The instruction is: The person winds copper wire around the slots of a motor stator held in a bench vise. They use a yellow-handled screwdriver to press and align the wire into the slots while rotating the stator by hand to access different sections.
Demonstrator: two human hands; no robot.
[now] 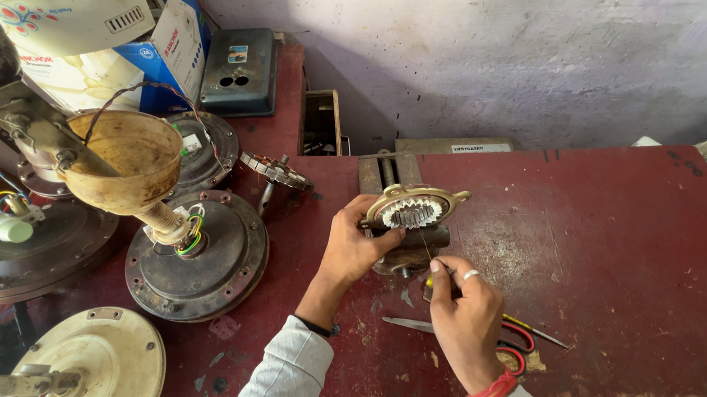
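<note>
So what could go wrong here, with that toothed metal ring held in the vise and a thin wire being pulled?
Three possible risks:
1. The thin wire pinched by the right hand looks fine enough to snap or cut fingers if pulled hard.
2. The left hand steadies the toothed stator ring; its teeth could scrape the fingertips.
3. The scissors lie close under the right wrist on the red table and could be knocked.
</note>
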